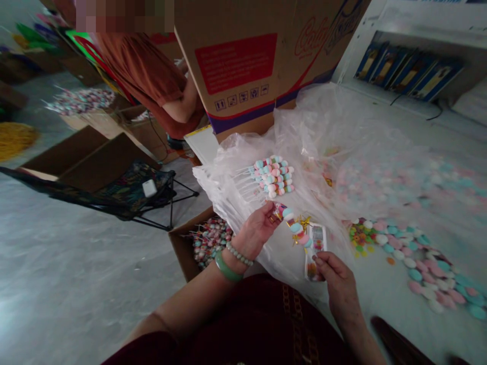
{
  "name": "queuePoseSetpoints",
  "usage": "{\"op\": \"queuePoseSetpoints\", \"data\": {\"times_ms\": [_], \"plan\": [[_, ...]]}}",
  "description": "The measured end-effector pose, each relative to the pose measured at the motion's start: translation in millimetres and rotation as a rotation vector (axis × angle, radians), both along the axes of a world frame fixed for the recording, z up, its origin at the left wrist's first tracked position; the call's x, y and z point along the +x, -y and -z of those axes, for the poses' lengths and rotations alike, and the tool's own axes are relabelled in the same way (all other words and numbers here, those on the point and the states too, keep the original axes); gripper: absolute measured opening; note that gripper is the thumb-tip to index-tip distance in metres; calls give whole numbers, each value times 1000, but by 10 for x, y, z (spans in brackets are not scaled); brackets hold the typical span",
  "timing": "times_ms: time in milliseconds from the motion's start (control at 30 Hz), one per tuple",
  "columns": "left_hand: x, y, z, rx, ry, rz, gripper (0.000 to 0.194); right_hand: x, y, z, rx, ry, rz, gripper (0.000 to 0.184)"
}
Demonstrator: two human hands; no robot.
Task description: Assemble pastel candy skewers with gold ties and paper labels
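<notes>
Left hand [258, 230] pinching one beaded stick [296, 228], right hand [338, 276] curled, its hold unclear; filled sticks [274, 175] lie piled, many loose pieces [433, 274] unthreaded.

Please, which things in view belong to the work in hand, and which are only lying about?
Likely in the work:
strung pastel pieces, in left hand
stacked pastel sticks
loose pastel pieces

Probably lying about:
folding chair
Cola carton
shelved blue items

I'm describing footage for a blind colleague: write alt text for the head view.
A person's left hand holds one end of a row of pastel pieces, with the right hand near the other end. Beyond, similar rows lie on plastic sheeting; loose pastel pieces lie at right.
</notes>
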State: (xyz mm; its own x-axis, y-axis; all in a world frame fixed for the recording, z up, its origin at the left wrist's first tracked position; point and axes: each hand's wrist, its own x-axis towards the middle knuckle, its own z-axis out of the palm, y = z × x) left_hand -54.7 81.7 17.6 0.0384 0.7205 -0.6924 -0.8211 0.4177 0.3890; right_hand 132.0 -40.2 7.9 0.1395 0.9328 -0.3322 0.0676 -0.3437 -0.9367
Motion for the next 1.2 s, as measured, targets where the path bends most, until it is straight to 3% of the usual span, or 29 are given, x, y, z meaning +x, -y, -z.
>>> {"op": "queuePoseSetpoints", "data": {"times_ms": [200, 467, 600, 867, 1000, 1200], "plan": [[-9, 68, -7, 71, 41, 118, 17, 29, -20, 27, -26, 15, 34, 23], [-13, 101, -47, 22, -36, 24, 12, 60, 45, 15, 178, 334, -40, 20], [-50, 102, -56, 34, 15, 28, 13, 44, 62, 14, 169, 368, -38, 22], [-213, 178, -94, 7, 66, 83, 14, 39, 56, -23, 6, 164, 12, 23], [-290, 235, -61, 88, 76, 139, 17, 11, 62, 42, -10, 14, 32, 19], [-336, 259, 45, 192, -17, 176, 16, -80, 45, 37, -6, -35, 37, 16]]}}
